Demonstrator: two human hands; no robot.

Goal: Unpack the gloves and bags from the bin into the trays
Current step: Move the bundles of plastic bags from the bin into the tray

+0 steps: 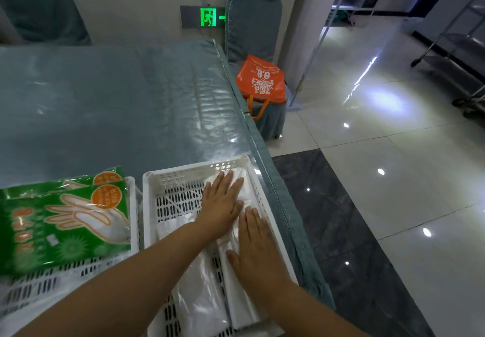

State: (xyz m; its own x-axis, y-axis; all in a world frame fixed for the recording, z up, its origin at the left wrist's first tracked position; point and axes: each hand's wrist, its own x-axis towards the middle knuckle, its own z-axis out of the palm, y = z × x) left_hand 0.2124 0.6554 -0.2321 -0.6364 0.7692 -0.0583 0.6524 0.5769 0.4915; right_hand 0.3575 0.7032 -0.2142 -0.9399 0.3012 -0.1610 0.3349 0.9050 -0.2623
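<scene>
Two white slotted trays stand side by side at the table's near edge. The right tray (168, 179) holds clear plastic bag packs (202, 297) lying lengthwise. My left hand (221, 202) lies flat, fingers spread, on the pack at the tray's far right. My right hand (258, 252) presses flat on the same pack (240, 307) nearer to me. Neither hand grips anything. The left tray (132, 205) carries green glove packets (63, 226) printed with an orange hand outline, stacked two deep. The bin is out of view.
The table (105, 105) has a blue cloth under clear plastic sheeting; its right edge runs just beside the right tray. A covered chair (253, 21) with an orange tote bag (261, 82) stands past the table corner. Glossy tiled floor (380, 179) lies to the right.
</scene>
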